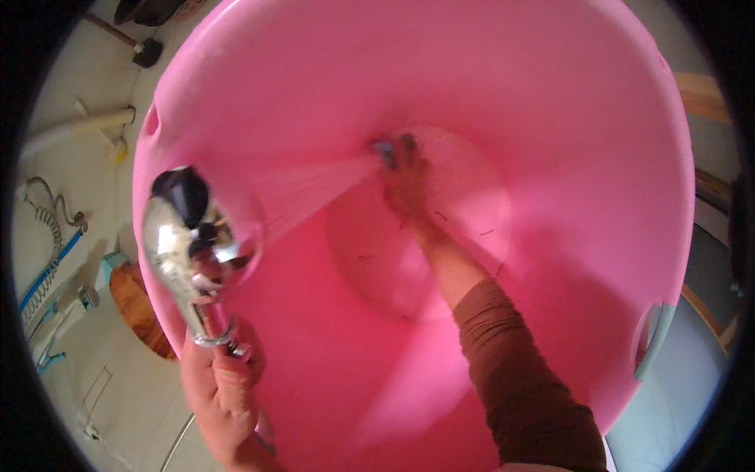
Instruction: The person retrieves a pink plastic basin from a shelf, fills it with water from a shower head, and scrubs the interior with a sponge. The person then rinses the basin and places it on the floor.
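Observation:
My left hand (224, 385) is wrapped round the handle of a shiny chrome shower head (177, 244), held at the left inside the rim of a large, deep pink tub (314, 79). A fan of water (314, 185) sprays from it toward the middle of the tub. Deep inside, near the round bottom (464, 189), my right hand (407, 185) is closed on a small blue-grey thing (384, 149), blurred, its kind unclear. The water reaches that hand. Several thin dark bits, such as this strand (366, 256), lie on the tub's bottom.
Left of the tub are a wooden round piece (141, 311), a coiled hose (49, 267), a blue rod (51, 271) and a pale pipe (79, 132) by the wall. A dark brush head (148, 53) shows at upper left. The tub has a grey-green handle (653, 342) at right.

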